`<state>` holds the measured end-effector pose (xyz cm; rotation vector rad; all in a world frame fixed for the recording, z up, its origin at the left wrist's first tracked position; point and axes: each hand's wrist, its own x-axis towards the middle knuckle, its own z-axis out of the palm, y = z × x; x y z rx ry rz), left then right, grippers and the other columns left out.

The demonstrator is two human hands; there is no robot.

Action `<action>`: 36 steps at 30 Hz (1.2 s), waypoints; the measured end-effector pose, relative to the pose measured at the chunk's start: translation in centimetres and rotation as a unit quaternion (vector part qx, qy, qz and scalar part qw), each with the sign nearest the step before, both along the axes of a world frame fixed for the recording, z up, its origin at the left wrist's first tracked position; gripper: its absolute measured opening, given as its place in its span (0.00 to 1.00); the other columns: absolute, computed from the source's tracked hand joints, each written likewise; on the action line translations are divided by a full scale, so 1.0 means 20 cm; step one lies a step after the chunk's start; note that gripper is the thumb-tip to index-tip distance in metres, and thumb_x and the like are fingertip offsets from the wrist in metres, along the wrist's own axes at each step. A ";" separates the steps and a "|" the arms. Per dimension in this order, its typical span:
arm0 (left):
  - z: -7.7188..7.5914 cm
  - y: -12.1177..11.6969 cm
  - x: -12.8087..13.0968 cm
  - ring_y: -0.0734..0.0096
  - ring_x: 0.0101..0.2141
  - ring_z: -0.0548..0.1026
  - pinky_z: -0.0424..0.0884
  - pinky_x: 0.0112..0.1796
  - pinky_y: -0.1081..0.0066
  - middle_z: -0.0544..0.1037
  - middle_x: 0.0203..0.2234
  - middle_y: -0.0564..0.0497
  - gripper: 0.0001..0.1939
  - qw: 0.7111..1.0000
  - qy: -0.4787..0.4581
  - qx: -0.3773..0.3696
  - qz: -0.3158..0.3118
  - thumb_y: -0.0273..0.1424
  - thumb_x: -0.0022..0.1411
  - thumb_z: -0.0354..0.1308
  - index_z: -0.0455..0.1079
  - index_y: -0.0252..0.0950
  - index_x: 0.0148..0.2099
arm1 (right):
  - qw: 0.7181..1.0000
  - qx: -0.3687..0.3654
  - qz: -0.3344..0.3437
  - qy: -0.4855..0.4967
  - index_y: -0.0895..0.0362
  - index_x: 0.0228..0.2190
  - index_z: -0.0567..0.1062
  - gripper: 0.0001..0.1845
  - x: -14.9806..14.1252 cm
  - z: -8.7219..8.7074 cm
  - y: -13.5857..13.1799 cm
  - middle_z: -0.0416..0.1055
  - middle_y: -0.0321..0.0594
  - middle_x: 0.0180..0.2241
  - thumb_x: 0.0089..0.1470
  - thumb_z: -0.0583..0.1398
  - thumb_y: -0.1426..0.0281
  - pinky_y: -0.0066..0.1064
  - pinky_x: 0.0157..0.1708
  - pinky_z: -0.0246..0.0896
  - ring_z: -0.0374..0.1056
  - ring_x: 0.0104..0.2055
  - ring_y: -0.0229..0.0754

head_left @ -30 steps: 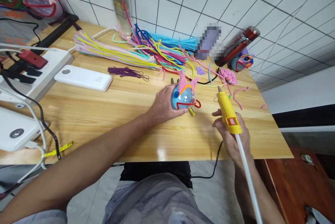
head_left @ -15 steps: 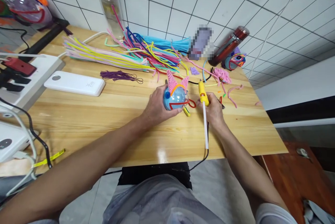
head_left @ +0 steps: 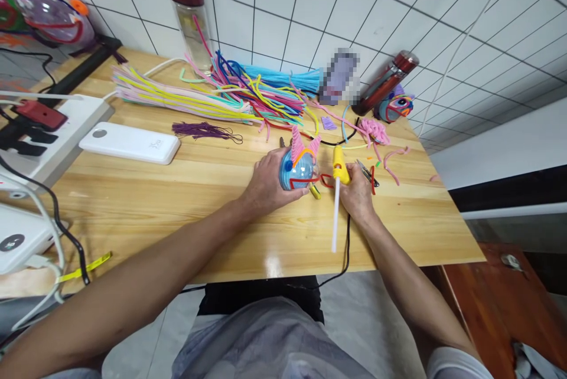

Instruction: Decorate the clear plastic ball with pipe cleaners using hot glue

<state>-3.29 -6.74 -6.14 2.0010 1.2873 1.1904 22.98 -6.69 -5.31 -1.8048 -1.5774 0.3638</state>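
Note:
My left hand (head_left: 267,186) is wrapped round a clear blue plastic ball ornament (head_left: 300,173) with pink pipe-cleaner ears, an orange strip and a red strip on it. A red pipe-cleaner loop (head_left: 326,180) sticks out at its right side. In my right hand (head_left: 358,191) is a yellow hot glue gun (head_left: 340,165), with a white glue stick (head_left: 335,216) jutting from its back toward me. Its nozzle points away from me, a little right of the ball. Beside my right hand lie scissors (head_left: 368,173), partly hidden. A small yellow-green object (head_left: 315,191) shows under the ball.
Bundles of pipe cleaners (head_left: 181,95) lie along the tiled wall. Purple tassels (head_left: 206,130), a white power bank (head_left: 130,143) and a power strip (head_left: 75,131) are at left. A glass bottle (head_left: 188,19), a red thermos (head_left: 387,84) and a decorated ball (head_left: 396,106) stand behind.
The glue gun has tilted and shifted slightly left, its glue stick swinging left. My right hand has uncovered more of the scissors. The ball remains in my left hand.

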 end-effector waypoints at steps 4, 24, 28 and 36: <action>0.01 0.03 0.00 0.40 0.63 0.75 0.67 0.64 0.45 0.75 0.64 0.34 0.50 0.999 -0.010 -0.027 -0.032 0.45 0.53 0.76 0.60 0.37 0.72 | 0.990 0.074 -0.018 0.118 0.51 0.41 0.69 0.21 -0.01 0.07 -0.07 0.76 0.35 0.36 0.51 0.69 0.55 0.39 0.41 0.69 0.72 0.35 0.44; 0.30 -0.10 -0.10 0.59 0.44 0.77 0.75 0.51 0.57 0.80 0.46 0.43 0.24 0.981 -0.169 0.068 0.074 0.47 0.61 0.70 0.75 0.38 0.53 | 0.941 0.204 0.029 0.269 0.49 0.41 0.67 0.22 -0.28 0.26 -0.29 0.74 0.31 0.34 0.51 0.73 0.63 0.35 0.35 0.73 0.72 0.33 0.40; 0.42 -0.28 0.03 0.72 0.28 0.72 0.71 0.33 0.69 0.79 0.31 0.53 0.17 0.958 -0.252 -0.122 -0.056 0.42 0.58 0.74 0.78 0.38 0.43 | 0.935 0.222 0.044 0.272 0.49 0.41 0.67 0.22 -0.33 0.30 -0.32 0.74 0.33 0.36 0.53 0.73 0.61 0.35 0.35 0.74 0.73 0.35 0.40; 0.36 -0.35 0.15 0.73 0.26 0.74 0.71 0.33 0.71 0.77 0.24 0.54 0.13 0.884 -0.401 -0.220 -0.093 0.42 0.61 0.70 0.78 0.37 0.33 | 0.925 0.211 0.077 0.306 0.49 0.41 0.69 0.20 -0.44 0.32 -0.36 0.74 0.33 0.35 0.54 0.72 0.62 0.34 0.34 0.74 0.73 0.34 0.40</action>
